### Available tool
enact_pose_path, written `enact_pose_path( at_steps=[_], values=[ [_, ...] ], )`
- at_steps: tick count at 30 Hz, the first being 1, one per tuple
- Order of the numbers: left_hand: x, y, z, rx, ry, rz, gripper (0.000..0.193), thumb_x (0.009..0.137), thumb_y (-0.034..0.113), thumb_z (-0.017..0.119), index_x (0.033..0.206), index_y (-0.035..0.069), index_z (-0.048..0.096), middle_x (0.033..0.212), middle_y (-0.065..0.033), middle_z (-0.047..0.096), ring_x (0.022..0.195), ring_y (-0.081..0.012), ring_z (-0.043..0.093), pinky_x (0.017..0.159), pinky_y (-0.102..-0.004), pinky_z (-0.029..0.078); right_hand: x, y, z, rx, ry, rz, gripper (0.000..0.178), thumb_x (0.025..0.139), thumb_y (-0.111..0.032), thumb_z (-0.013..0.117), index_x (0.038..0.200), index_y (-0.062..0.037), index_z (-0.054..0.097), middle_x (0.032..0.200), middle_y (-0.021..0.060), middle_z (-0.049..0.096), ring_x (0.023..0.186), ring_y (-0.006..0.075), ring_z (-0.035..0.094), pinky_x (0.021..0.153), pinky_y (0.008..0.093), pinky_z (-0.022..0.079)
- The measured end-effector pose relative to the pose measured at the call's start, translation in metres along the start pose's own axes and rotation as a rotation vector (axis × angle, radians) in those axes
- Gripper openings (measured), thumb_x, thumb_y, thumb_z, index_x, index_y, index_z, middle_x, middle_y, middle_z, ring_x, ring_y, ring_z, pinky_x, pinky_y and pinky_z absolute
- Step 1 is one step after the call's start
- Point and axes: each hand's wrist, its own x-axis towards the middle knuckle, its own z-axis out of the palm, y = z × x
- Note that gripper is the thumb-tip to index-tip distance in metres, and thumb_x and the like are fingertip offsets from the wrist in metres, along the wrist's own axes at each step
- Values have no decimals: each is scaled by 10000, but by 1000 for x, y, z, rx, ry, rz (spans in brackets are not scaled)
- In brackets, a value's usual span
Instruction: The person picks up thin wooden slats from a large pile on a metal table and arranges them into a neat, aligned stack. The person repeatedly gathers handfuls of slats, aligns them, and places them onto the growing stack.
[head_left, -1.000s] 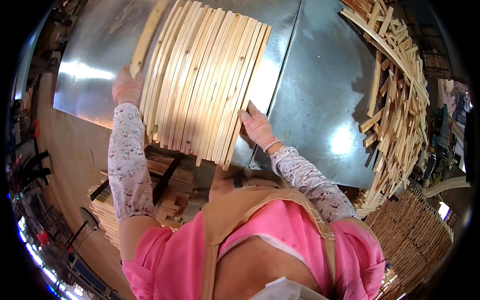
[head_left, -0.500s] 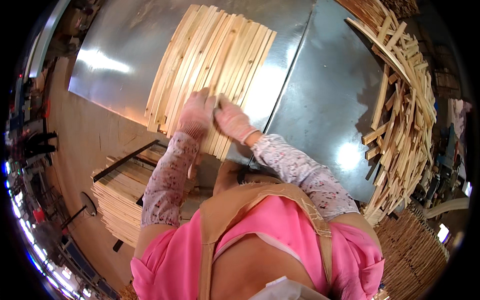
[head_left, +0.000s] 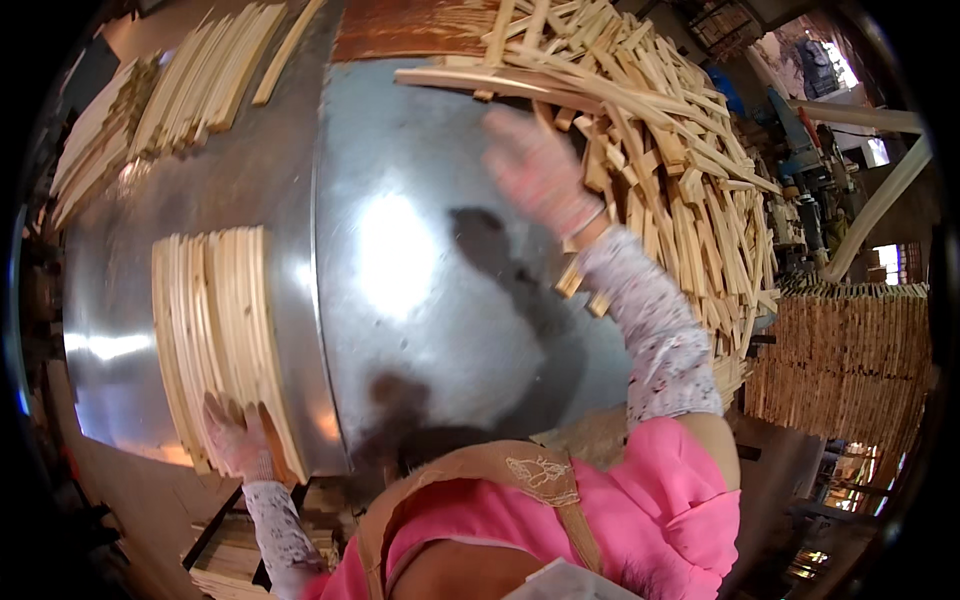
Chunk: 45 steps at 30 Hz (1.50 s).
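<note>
On the metal table (head_left: 290, 190), a row of light wooden strips (head_left: 215, 310) lies side by side at the left. My left hand (head_left: 238, 440), in a pale pink glove, rests on the near end of this row with its fingers apart, gripping nothing that I can make out. Out to the right, my right hand (head_left: 540, 175) is held over the table, slightly blurred, its gloved fingers stretched out and nothing in them. Just beside it is a heap of loose wooden strips (head_left: 670, 170), with one long strip (head_left: 490, 82) sticking out to the left.
Further rows of strips (head_left: 210, 75) lie at the far left of the table, a single strip (head_left: 285, 55) beside them. Stacked wood (head_left: 250, 570) stands below the table's near left edge. A tall stack of wood (head_left: 840, 360) stands at the right.
My view has swung right. My right hand has left the row of strips and reached out toward the heap, while my left hand stays at the row's near end.
</note>
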Motion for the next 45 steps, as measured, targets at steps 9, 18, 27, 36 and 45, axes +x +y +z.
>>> enact_pose_path(
  at_steps=[9,18,27,36,45],
  values=[
    [-76,131,75,-76,31,331,796,1005,431,709,1645,52,425,1570,-248,520,1444,-452,522,1179,-552,462,115,339,-132,-504,-322,609,707,1020,-548,567,1533,-61,560,1374,230,721,1320,445,646,1141,480,494],
    [-41,285,83,-376,-419,234,716,1020,374,689,1578,-17,469,1450,-249,615,1261,-358,656,1078,-443,548,131,431,-12,91,-835,766,829,1040,-741,471,1431,-45,695,1458,276,669,1414,369,605,1162,452,470],
    [-54,500,148,-1874,-1071,-162,709,1129,593,437,1532,18,532,1484,-161,619,1333,-296,609,1179,-423,458,37,212,38,366,-1006,553,530,976,-520,699,1265,-83,778,1203,253,767,1007,353,754,924,421,588],
    [-45,337,148,-1466,-924,-415,568,999,270,785,1407,-65,575,1165,-162,742,1039,-254,743,923,-401,625,-153,-26,118,468,-788,785,487,1040,-373,597,1317,24,655,1209,369,707,1173,516,680,1017,547,554],
    [5,207,82,-1054,-599,-13,827,918,377,875,1467,-113,498,1228,-233,732,1101,-290,730,974,-394,585,-98,-30,155,408,-719,599,417,831,-43,841,1174,25,613,1253,305,642,1088,473,708,968,495,615]
  ],
)
